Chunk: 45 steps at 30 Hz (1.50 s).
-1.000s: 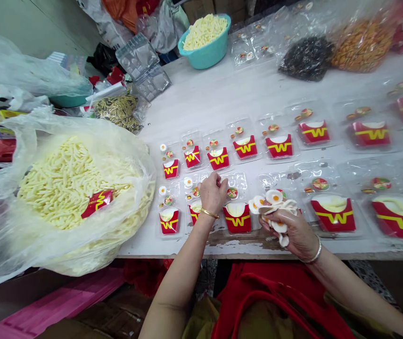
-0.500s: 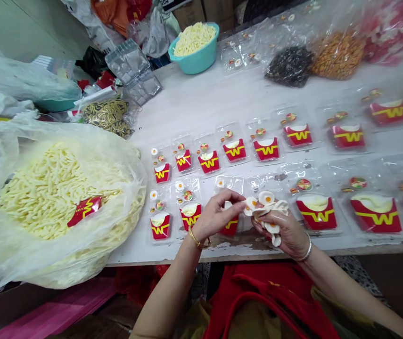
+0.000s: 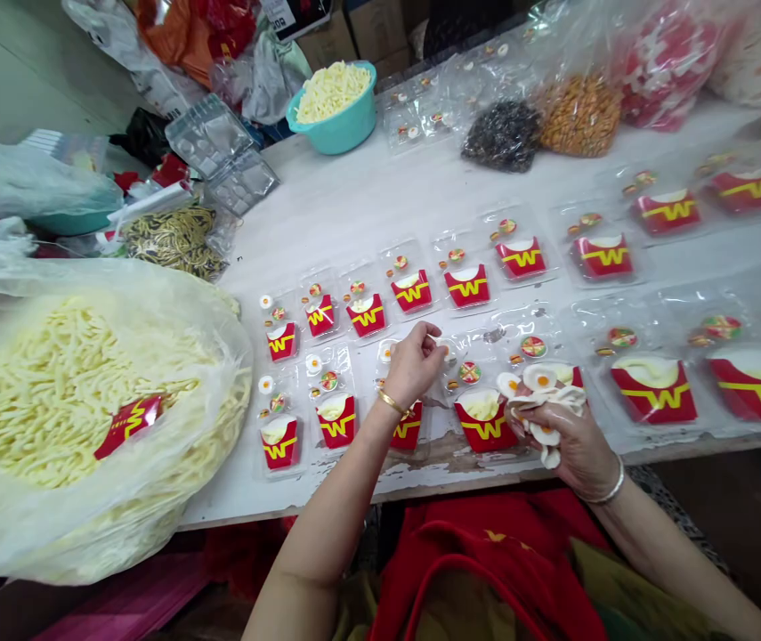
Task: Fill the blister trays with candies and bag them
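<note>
A: Table (image 3: 367, 191), trays (image 3: 480, 392). Right hand (image 3: 563, 436)?
B: Fingers clamped on egg pile (image 3: 540, 392), fanned up-left, above near edge.
A: Left hand (image 3: 413, 361)?
B: Fingers pinched together over tray; held item hidden.

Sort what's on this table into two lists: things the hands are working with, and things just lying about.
In use:
left hand, fingers pinched over a clear tray
right hand holding a bunch of toy fried eggs
red fry boxes in the near row of trays

Lying about:
big bag of toy fries
teal bowl of fries
black bag
orange bag
stack of empty trays
</note>
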{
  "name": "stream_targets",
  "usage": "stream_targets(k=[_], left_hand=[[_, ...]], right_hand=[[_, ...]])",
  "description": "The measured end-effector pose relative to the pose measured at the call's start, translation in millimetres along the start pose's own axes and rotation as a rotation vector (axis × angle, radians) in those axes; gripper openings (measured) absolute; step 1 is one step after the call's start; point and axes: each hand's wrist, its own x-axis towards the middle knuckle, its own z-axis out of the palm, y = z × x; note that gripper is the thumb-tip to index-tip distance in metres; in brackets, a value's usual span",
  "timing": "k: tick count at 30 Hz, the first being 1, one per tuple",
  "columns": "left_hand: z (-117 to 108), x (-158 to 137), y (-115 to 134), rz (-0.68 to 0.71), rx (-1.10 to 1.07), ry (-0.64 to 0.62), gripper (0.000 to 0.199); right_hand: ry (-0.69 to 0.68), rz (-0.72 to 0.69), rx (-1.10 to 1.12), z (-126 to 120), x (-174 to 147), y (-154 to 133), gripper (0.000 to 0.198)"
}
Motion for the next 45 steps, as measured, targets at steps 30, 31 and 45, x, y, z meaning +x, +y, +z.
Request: stream_targets(k=[30,31,45], left_hand=[[69.2,82.2,59.5,0.106,0.206,-0.249,0.005],[71.7,85.4,59.7,0.089,0.253,-0.25,0.008],[70.9,32.0,119.2,0.315,-0.005,-0.557,0.023]], right_hand=[[0.015,-0.095,0.071,-52.6,13.7,-32.9,0.01],[0.034,-0.082,0.072,-54.6,15.1,-32.5,0.012],[-0.071,-0.053,0.17,-59.7,19.0,-37.5,0.015]])
